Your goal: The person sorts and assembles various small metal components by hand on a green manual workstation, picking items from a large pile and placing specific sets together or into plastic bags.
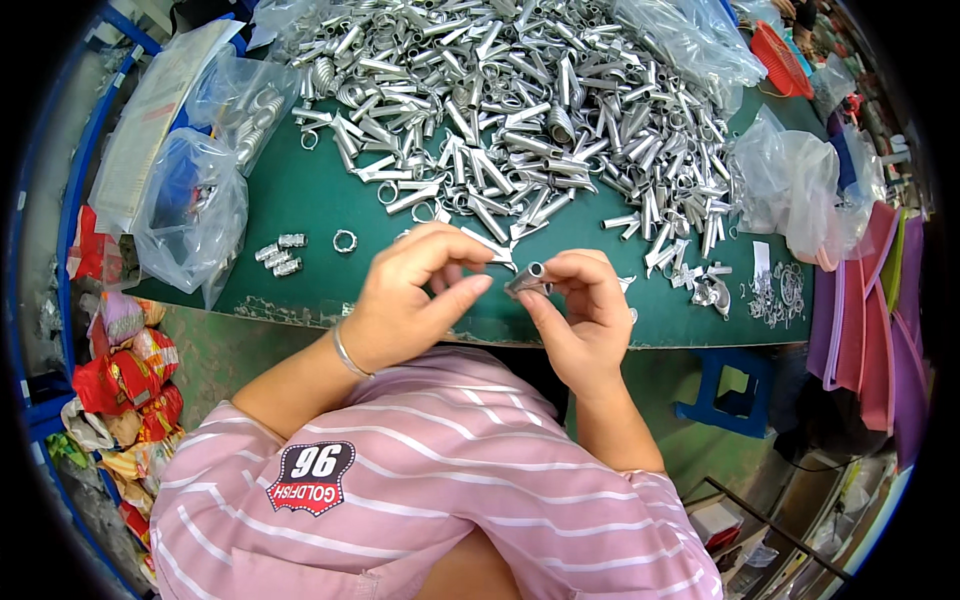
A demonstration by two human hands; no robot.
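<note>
My right hand point(585, 315) pinches a short silver metal tube point(526, 278) between thumb and fingertips, its round opening tilted up. To the left of it, my left hand point(410, 290) is open, thumb and forefinger apart, with no part visible between them. A silver bracelet point(350, 352) circles that wrist. Just beyond both hands, a large heap of silver metal tubes point(500, 120), mixed with rings and coils, spreads over the green tabletop point(290, 200). A single ring point(345, 241) lies left of my left hand, beside several small ribbed metal cylinders point(285, 262).
Small metal pieces point(711, 290) and thin wire rings point(778, 297) lie at the right front. Clear plastic bags point(190, 200) sit at the left edge, others point(790, 170) at the right. A red basket point(780, 60) is far right; a blue stool point(728, 390) stands below the table.
</note>
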